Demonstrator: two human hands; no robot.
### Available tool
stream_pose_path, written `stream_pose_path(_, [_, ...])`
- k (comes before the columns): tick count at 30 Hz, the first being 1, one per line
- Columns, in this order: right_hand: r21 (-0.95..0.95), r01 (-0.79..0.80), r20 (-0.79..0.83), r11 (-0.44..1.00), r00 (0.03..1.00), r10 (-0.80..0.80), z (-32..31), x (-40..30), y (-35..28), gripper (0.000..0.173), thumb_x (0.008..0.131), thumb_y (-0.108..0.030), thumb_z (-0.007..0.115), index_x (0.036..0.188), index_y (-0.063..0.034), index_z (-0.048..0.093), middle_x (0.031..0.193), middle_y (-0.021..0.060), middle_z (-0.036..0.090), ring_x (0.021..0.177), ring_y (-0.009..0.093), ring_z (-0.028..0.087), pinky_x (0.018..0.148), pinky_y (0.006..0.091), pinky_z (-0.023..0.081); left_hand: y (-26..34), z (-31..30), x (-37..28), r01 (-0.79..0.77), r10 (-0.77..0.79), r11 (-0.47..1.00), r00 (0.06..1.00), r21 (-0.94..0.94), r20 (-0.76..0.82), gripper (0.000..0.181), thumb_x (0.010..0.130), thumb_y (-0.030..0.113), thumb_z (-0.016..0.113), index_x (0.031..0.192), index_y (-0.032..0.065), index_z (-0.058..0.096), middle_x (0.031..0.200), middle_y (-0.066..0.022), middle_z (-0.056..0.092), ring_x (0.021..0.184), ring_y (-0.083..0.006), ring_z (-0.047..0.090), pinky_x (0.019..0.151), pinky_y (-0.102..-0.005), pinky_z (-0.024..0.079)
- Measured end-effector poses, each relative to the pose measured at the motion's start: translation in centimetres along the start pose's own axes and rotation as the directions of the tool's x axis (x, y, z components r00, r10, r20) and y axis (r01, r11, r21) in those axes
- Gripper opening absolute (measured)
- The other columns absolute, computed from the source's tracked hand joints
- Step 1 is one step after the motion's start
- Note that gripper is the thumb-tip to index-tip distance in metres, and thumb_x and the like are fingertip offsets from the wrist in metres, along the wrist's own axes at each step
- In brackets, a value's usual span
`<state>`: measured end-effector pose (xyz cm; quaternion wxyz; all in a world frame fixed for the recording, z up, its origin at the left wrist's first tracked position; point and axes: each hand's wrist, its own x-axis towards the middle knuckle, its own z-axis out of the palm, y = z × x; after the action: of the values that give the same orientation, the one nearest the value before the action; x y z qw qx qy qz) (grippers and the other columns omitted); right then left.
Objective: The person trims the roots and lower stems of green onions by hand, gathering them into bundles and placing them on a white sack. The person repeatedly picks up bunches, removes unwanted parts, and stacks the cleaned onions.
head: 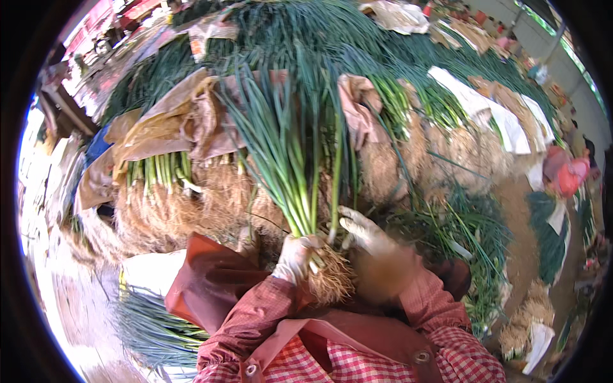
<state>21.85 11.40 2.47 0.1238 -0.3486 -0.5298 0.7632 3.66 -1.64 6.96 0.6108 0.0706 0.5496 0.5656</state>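
Note:
My left hand [294, 258], in a pale glove, grips a bunch of green onions [292, 191] by its lower white stems. The long green leaves point away from me, and tangled brown roots [331, 280] hang towards my lap. My gloved right hand [365, 232] is just right of the bunch, fingers apart beside a single green onion stalk [336, 191]. A narrow gap shows between fingertips and stalk. The right wrist is blurred.
Heaped green onions [163, 206] lie ahead, roots facing me, partly under brown cloths [158, 119]. Loose leaves [459, 225] pile up on my right. Another bunch [158, 325] lies at left behind my apron [215, 282]. A person in pink [567, 172] is at far right.

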Motion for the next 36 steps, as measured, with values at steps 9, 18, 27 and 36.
stream_pose_path(9, [-0.820,0.556,0.464,0.135,0.784,-0.413,6.9,0.0,1.2,0.020,0.092,-0.013,0.054,0.103,0.0011,0.065,0.092,0.0168,0.065,0.079,0.035,0.063,0.070,0.0418,0.052,-2.2,-2.4,3.0,-0.120,0.116,0.976,0.993,0.182,0.034,0.027,0.079,0.025,0.071,0.092,0.0012,0.068,0.081,-0.0089,0.066,0.073,-0.0171,0.059,0.065,-0.0345,0.047])
stream_pose_path(18, [-0.886,0.323,0.331,0.333,0.943,-0.034,3.5,1.6,1.1,0.041,0.091,-0.026,0.056,0.124,-0.0020,0.054,0.120,0.0246,0.056,0.100,0.042,0.060,0.078,0.0439,0.053,0.2,-3.3,1.8,-0.041,0.158,0.927,0.945,-0.373,0.287,0.021,0.069,-0.003,0.063,0.090,-0.0024,0.059,0.066,-0.0129,0.063,0.056,-0.0229,0.065,0.045,-0.0349,0.051])
stream_pose_path(27, [-0.737,0.178,0.284,0.652,0.957,0.059,-4.1,6.6,5.9,0.048,0.087,-0.023,0.055,0.129,-0.0049,0.045,0.121,0.0227,0.049,0.104,0.040,0.054,0.084,0.0442,0.049,0.2,-3.3,1.1,-0.390,0.461,0.869,0.861,-0.305,0.213,0.012,0.080,0.009,0.067,0.088,0.0026,0.062,0.070,-0.0046,0.061,0.052,-0.0164,0.058,0.049,-0.0286,0.049])
stream_pose_path(36, [0.534,-0.135,0.476,0.835,0.864,-0.165,9.3,11.4,-12.4,0.069,0.091,-0.051,0.050,0.143,-0.0080,0.036,0.143,0.0229,0.037,0.127,0.043,0.042,0.103,0.0501,0.039,0.6,-2.7,-1.2,0.072,0.037,0.948,0.942,-0.311,0.333,0.015,0.074,0.005,0.073,0.087,0.0036,0.065,0.065,-0.0051,0.062,0.054,-0.0162,0.059,0.047,-0.0309,0.047])
